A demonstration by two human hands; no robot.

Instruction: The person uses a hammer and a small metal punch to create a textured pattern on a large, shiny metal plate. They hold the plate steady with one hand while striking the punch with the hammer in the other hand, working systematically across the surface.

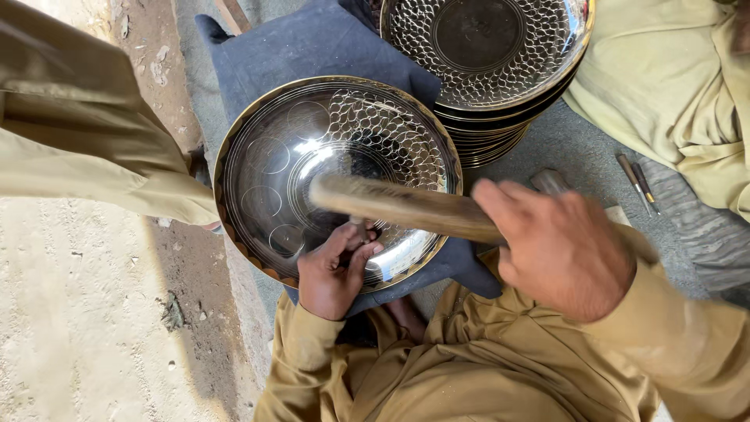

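one round engraved dark metal tray (273, 156) lies under left hand (332, 273), which pinches a small punch (358, 227); right hand (558, 250), fist-wrapped, holds a wooden hammer handle (398, 205) pointing leftward above the punch.

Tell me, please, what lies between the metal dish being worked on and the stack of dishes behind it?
In the head view, a fold of dark blue cloth lies between the metal dish and the stack of dishes; the dish rests on that cloth.

The right hand (558, 250) grips a wooden mallet (402, 207) above an engraved metal plate (337, 180), while the left hand (334, 273) pinches a small punch (358, 227) at the plate's near edge.
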